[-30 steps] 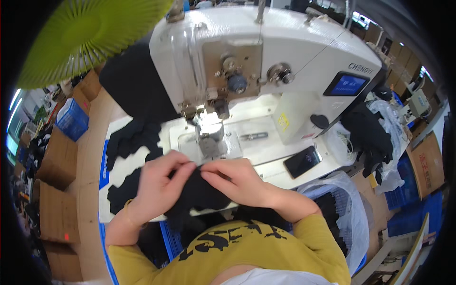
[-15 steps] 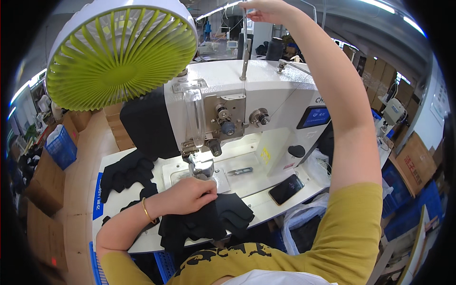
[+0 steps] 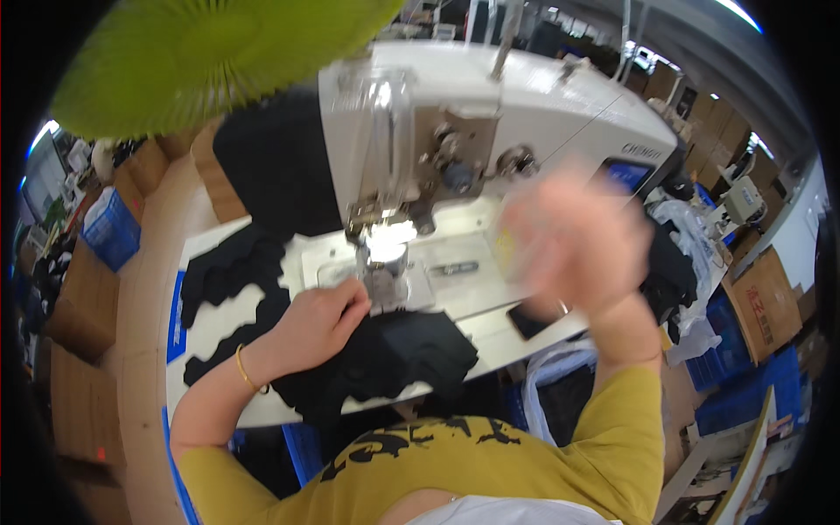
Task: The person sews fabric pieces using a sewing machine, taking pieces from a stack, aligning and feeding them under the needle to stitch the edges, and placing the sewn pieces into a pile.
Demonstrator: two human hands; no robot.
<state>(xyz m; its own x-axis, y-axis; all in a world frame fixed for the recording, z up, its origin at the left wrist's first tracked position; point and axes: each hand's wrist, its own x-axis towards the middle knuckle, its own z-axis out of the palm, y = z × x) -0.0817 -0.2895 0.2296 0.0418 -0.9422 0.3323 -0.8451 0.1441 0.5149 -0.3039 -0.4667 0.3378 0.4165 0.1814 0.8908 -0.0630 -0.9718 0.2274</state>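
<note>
A white sewing machine [image 3: 560, 114] stands before me, its lamp glaring over the needle area [image 3: 385, 249]. My left hand [image 3: 319, 322], wearing a gold bangle [image 3: 243, 367], is closed just left of the needle plate [image 3: 411, 289], above black fabric pieces [image 3: 385, 359]. What its curled fingers hold, if anything, is hidden. My right hand [image 3: 582, 241] is raised in front of the machine's right end and smeared by motion, so its fingers cannot be read. A thread [image 3: 586, 131] slants across the machine head above it.
A green fan [image 3: 210, 61] covers the upper left. More black fabric [image 3: 232, 267] lies on the table's left. A small tool [image 3: 457, 268] rests on the machine bed. The phone [image 3: 529, 321] is partly hidden by my right hand. A plastic bag [image 3: 551, 376] hangs at the front edge.
My right hand has come down from high above the machine to the front of its right end. My left hand has shifted slightly left and up, and the view has tilted downward.
</note>
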